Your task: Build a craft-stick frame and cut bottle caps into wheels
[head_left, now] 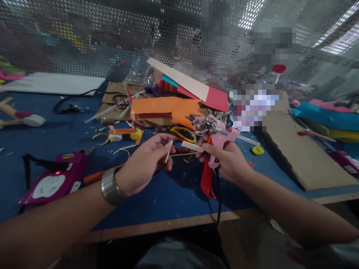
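My left hand (146, 160) is closed, pinching a short pale wooden stick (168, 151) that tilts upward between thumb and fingers. Facing it, my right hand (228, 158) has thumb and fingers closed on a few short wooden sticks (192, 146) lying side by side. A pink glue gun (220, 141) with a small lit light is right against my right hand; whether the fingers touch it I cannot tell. Red strips (206, 183) hang or lie below it. Behind my hands are a yellow loop (183, 133) and a long thin stick (182, 154).
A purple glue-gun-like box (58, 179) with a lit light stands at left. Orange sheets (165, 107), a red sheet (220, 100) and cardboard (305, 153) lie farther back. A perforated metal screen (112, 41) rises behind the blue table (134, 209). A yellow ring (257, 150) lies at right.
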The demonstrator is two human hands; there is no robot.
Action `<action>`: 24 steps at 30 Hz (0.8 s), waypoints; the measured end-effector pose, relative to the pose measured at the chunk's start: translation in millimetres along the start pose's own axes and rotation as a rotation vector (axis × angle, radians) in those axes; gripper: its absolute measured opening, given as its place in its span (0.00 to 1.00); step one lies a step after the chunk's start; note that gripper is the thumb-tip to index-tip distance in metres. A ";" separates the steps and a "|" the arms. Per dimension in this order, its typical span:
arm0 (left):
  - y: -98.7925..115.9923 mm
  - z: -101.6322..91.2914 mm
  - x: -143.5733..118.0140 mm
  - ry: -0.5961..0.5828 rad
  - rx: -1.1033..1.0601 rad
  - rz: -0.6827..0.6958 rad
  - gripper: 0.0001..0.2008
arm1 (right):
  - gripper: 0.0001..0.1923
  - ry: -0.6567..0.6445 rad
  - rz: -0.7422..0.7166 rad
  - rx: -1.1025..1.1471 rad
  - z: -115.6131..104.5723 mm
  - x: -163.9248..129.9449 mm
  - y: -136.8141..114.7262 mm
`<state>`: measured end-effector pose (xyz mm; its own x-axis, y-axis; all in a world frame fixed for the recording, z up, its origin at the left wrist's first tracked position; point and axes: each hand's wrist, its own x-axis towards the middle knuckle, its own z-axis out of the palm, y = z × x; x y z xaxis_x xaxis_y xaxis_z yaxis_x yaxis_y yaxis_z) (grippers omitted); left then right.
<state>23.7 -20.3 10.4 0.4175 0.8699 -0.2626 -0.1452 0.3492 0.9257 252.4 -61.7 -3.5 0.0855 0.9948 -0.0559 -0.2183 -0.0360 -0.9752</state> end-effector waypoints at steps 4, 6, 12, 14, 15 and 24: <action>-2.1 -1.5 -0.5 -0.062 0.044 0.031 0.02 | 0.17 -0.016 0.001 -0.015 -1.1 1.3 1.3; -2.6 -1.3 -1.3 -0.088 0.023 0.017 0.01 | 0.18 -0.013 0.003 -0.005 -0.6 1.5 1.9; -6.9 -2.2 -2.4 -0.163 0.012 -0.015 0.04 | 0.18 -0.057 0.024 -0.043 0.0 -1.8 2.8; -9.2 -3.8 -1.9 -0.201 0.044 -0.036 0.03 | 0.16 -0.095 0.030 -0.074 0.0 -3.7 1.5; -10.3 -4.5 -1.6 -0.219 0.063 -0.048 0.03 | 0.15 -0.104 0.030 -0.081 0.1 -4.5 0.6; -7.7 -2.9 -2.5 -0.308 0.234 -0.041 0.07 | 0.18 -0.071 0.005 -0.181 -2.0 -3.8 -1.8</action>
<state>21.2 -24.2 3.2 0.6738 0.6990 -0.2397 0.0712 0.2615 0.9626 254.4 -65.6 -1.9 0.0147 0.9985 -0.0519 -0.0398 -0.0513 -0.9979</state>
